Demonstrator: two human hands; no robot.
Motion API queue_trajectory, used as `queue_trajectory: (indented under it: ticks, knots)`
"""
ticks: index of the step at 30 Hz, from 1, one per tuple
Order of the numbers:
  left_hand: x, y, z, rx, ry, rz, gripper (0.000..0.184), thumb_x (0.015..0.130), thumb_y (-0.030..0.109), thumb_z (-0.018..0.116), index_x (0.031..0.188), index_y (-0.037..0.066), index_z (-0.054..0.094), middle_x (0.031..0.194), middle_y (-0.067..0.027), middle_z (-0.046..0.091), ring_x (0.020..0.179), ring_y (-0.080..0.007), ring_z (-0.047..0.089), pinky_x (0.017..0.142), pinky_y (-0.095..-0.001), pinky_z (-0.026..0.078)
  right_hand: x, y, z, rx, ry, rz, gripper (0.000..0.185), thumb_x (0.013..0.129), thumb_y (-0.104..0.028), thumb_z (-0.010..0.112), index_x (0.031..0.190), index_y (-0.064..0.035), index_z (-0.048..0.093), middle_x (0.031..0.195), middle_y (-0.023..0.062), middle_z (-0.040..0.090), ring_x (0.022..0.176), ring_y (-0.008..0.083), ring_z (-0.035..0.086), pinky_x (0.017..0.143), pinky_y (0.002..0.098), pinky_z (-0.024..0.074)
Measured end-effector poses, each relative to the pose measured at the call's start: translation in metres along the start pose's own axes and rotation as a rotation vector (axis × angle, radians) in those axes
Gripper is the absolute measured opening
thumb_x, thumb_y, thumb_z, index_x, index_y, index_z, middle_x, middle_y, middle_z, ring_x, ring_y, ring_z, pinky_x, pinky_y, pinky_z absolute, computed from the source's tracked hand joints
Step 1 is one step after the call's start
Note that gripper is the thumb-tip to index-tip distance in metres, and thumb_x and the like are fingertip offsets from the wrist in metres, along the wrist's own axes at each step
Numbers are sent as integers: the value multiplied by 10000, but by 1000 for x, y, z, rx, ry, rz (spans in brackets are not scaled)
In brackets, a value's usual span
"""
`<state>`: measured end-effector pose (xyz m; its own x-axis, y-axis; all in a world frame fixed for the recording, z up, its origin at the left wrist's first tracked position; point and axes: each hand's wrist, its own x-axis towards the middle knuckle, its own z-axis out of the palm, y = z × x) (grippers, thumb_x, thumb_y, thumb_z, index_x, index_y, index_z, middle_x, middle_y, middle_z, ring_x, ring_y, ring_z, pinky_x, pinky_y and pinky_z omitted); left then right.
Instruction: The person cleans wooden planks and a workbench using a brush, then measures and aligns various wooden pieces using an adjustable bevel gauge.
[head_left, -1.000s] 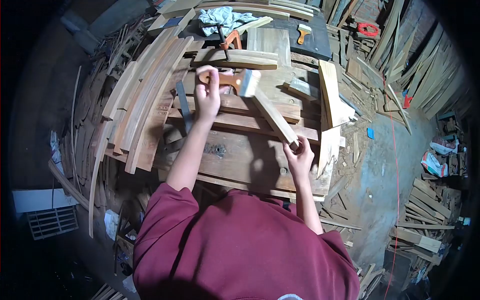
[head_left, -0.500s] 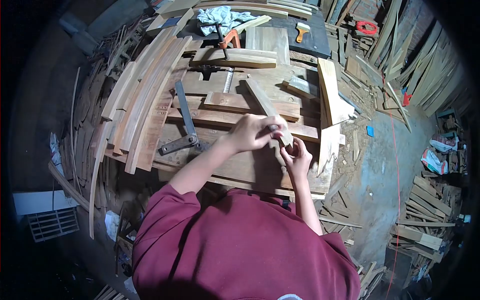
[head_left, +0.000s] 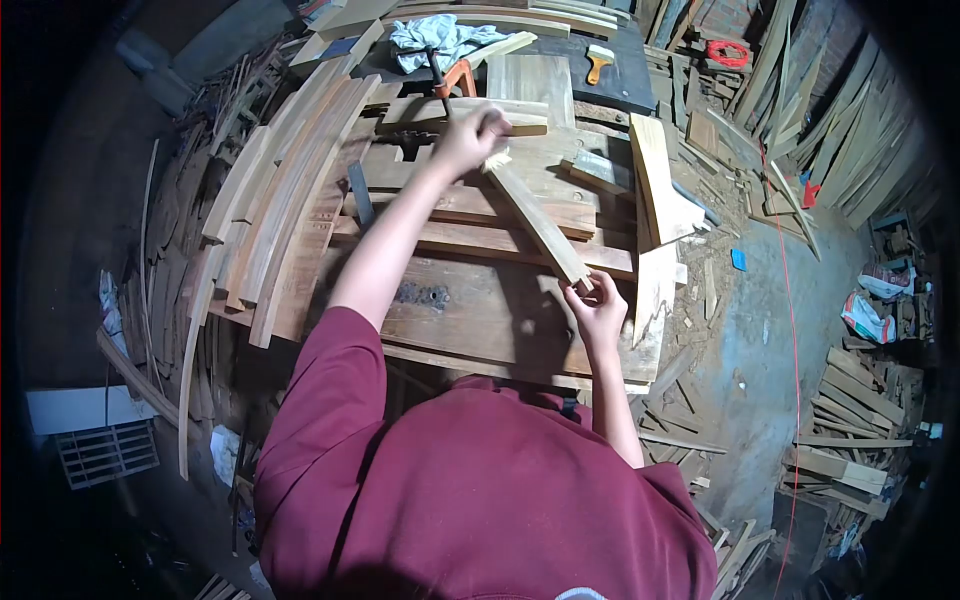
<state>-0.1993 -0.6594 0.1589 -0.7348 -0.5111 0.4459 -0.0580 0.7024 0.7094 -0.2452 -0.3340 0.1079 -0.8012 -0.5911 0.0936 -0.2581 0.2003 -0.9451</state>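
A narrow wooden strip (head_left: 540, 230) lies slantwise over other boards on the workbench (head_left: 470, 330). At its near end, my right hand (head_left: 602, 305) pinches it between thumb and fingers. My left hand (head_left: 470, 140) is curled above the strip's far end, slightly blurred; what its fingers hold, if anything, cannot be made out. A pale, frayed-looking patch (head_left: 497, 160) shows just below that hand. Under my left forearm, a flat metal blade (head_left: 360, 190) of a square-like tool is partly hidden. Beyond the hand, an orange clamp (head_left: 458, 78) stands at a board (head_left: 420, 108).
Long wooden strips (head_left: 300, 190) lie along the bench's left side. A pale shaped board (head_left: 655, 185) is at the right. Farther back are a brush (head_left: 598, 65) and a crumpled cloth (head_left: 440, 40). Scrap wood (head_left: 850, 420) and a red cord (head_left: 790, 300) lie on the floor.
My left hand has moved from the strip's near end, forward and left to its far end. The forearm now covers most of the square-like tool. My right hand has stayed at the near end.
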Motion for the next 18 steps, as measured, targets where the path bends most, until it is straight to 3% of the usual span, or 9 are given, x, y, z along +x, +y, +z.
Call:
queue_trajectory:
  ticks: [2,3,4,7,11,13,15,17,18]
  knots:
    - [-19,33,13,194,-23,57,180,866,270,600,923,102,569,728,-74,644,595,-217,626,561,-301,482,2,17,3,79,-19,86,349,686,-164,786,899,15,575,766,67,638,695,101,622,598,245,510]
    - [-30,60,16,149,-93,143,153,854,246,612,920,112,581,756,-69,658,639,-227,651,551,-306,483,1,21,4,156,-32,175,361,687,-185,797,879,13,564,745,48,617,685,93,610,582,243,509]
    - [-42,64,32,119,6,341,129,828,229,636,893,129,587,720,-58,646,611,-225,646,527,-312,484,2,14,6,343,-49,357,347,720,-217,781,856,1,548,731,29,578,660,95,598,578,246,513]
    - [-79,122,35,-25,-170,290,177,777,190,657,936,163,585,744,-60,668,613,-209,657,523,-316,510,7,6,0,760,-219,656,284,832,-289,659,840,-24,556,724,32,566,661,116,611,613,257,523]
    - [-96,137,28,-583,-143,95,215,785,-40,592,962,64,528,809,-74,643,779,-168,664,651,-265,507,11,0,-1,894,-325,657,286,856,-298,624,840,-17,567,715,30,571,666,109,611,602,247,514]
    - [-99,130,14,-762,-33,-46,153,821,-75,544,932,29,527,891,-73,633,849,-160,644,739,-261,503,12,-5,1,766,-261,553,238,840,-219,649,873,9,591,716,46,599,647,109,597,579,243,498]
    - [-95,115,-6,-626,65,-39,74,860,-7,556,921,25,529,874,-64,611,840,-137,615,728,-262,486,10,-7,5,565,-157,403,246,793,-150,701,918,43,615,754,64,638,626,105,586,562,243,480]
    - [-94,101,-18,-514,234,5,53,900,59,536,937,28,514,881,-49,555,825,-157,620,712,-257,480,6,-10,4,60,-58,72,315,759,-145,719,964,66,607,790,79,656,631,114,601,590,251,487]
    - [-94,95,-21,-703,250,30,73,913,79,519,966,39,489,900,-51,553,856,-180,633,726,-265,495,3,-14,3,-106,7,-59,359,727,-122,720,1012,58,599,815,113,667,666,141,628,634,261,499]
